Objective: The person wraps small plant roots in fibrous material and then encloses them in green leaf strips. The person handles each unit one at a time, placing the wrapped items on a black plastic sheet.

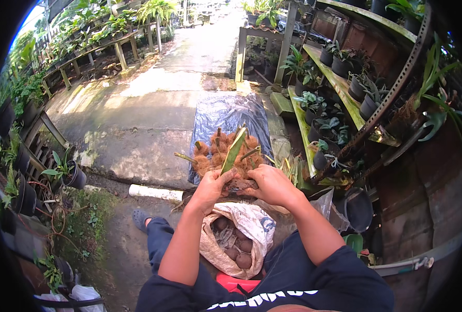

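Observation:
My left hand [212,188] grips the lower end of a thick green leaf cutting [233,151], which stands tilted up to the right. My right hand [272,186] holds the edge of a brown, ragged clump [240,185] at the base of the cutting, and the fingers of both hands meet around it. Just beyond, several balls of brown fibre [219,146] with cut green stems sit close together on a dark plastic sheet [231,107]. Between my legs an open woven sack [257,226] holds several round brown lumps [243,260].
A white pipe [155,192] lies on the concrete at the left, near a potted plant [74,174]. Tiered shelves [334,80] with black pots rise at the right. A long bench [94,48] of plants runs along the far left. Something red [235,281] shows below the sack.

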Demonstrator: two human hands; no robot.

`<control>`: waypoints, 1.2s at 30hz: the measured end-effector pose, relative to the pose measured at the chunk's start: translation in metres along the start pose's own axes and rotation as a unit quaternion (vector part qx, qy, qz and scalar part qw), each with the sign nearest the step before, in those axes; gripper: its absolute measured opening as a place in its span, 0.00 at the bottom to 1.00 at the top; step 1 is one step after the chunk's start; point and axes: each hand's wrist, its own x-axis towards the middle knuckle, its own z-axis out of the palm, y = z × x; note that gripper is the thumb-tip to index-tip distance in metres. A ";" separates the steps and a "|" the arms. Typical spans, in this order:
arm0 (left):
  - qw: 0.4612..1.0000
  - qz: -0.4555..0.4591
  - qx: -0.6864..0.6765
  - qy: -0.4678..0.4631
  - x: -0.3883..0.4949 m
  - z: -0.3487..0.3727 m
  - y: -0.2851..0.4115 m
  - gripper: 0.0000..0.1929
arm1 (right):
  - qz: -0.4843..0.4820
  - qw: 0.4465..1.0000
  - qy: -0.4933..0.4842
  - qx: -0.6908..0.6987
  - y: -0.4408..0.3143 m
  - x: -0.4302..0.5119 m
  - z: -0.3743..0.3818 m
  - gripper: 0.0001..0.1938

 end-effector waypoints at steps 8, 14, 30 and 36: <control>0.978 0.004 0.201 -0.047 -0.013 0.002 0.012 0.17 | -0.094 0.985 0.068 -0.128 -0.012 0.001 -0.008 0.16; 0.944 0.001 0.309 -0.118 -0.021 -0.003 0.028 0.21 | -0.163 0.972 0.116 -0.127 -0.015 0.001 -0.001 0.20; 0.865 0.096 0.486 0.076 -0.013 0.023 0.011 0.24 | -0.038 0.996 0.058 -0.060 -0.009 0.005 0.026 0.25; 0.894 0.188 0.401 0.066 -0.011 0.026 0.006 0.18 | -0.049 0.987 0.152 -0.005 0.002 0.019 0.036 0.11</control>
